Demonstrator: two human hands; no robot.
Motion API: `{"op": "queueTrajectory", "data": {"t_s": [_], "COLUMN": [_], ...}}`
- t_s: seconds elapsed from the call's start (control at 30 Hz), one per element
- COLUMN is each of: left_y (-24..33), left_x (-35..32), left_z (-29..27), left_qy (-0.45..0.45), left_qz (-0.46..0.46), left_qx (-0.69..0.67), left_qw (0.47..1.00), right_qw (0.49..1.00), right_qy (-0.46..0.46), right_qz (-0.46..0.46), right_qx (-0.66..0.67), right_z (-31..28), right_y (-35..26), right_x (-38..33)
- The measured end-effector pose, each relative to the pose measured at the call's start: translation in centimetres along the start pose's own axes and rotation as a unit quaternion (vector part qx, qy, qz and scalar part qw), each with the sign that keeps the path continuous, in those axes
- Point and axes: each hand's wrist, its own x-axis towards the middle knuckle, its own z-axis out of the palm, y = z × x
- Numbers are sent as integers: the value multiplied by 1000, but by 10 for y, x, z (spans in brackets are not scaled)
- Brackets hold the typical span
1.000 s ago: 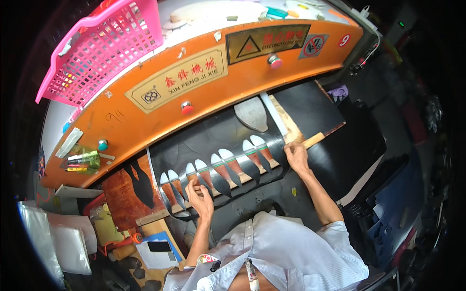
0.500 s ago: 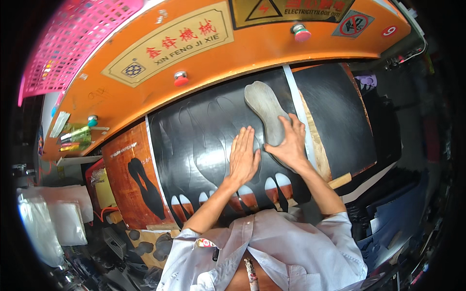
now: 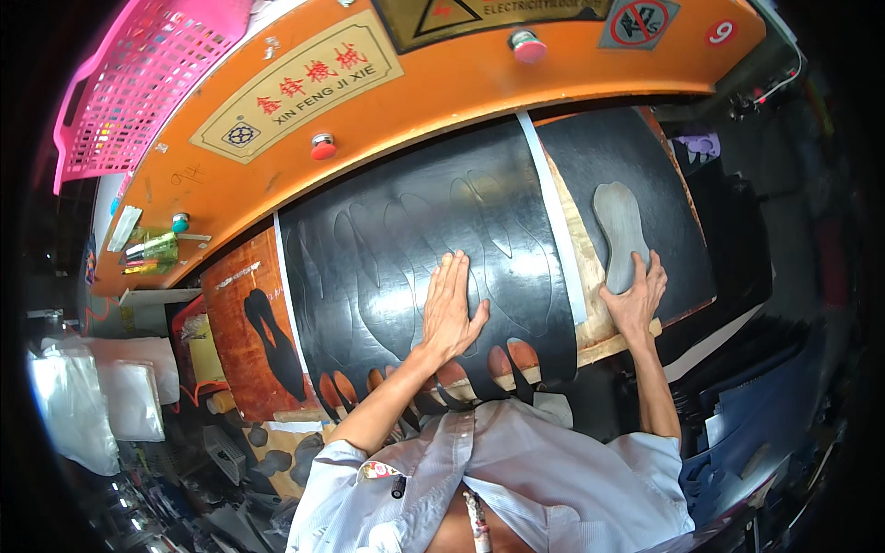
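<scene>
A grey, sole-shaped cutting die [image 3: 619,221] lies on the black board [image 3: 576,152] at the right. My right hand [image 3: 640,297] grips its near end, thumb on the left edge and fingers on the right. My left hand [image 3: 449,311] rests flat, fingers stretched out, on a large black sheet [image 3: 415,276] in the middle. Several sole outlines are marked or cut in that sheet. Along its near edge, sole-shaped holes [image 3: 522,358] show the reddish surface beneath.
An orange machine beam [image 3: 442,88] with red-capped buttons [image 3: 323,146] spans the far side. Black sole pieces [image 3: 275,346] lie on the reddish board [image 3: 230,318] at left. A pink basket [image 3: 138,83] sits far left, clear plastic bags [image 3: 129,405] lower left.
My right hand has moved the cutting die rightward, from the middle sheet to the right board. Sole outlines show where it was. My left hand stays flat; the near holes now show reddish instead of partly white.
</scene>
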Motion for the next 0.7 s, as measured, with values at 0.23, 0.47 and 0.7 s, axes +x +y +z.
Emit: {"op": "queueTrajectory", "data": {"t_s": [0.23,0.47,0.7], "left_y": [38,24,18], "left_x": [-52,14,27], "left_z": [-7,2,21], "left_qy": [-128,-255,-184], "left_qz": [-43,265,324], "left_qx": [-18,-76,-52], "left_qw": [991,927,927], "right_qw": [991,787,697], "right_qy": [-11,-343,-232], "right_qz": [29,231,302], "right_qx": [127,458,607], "right_z": [-20,4,24], "right_y": [-15,-39,-53], "right_x": [-71,-100,-108]}}
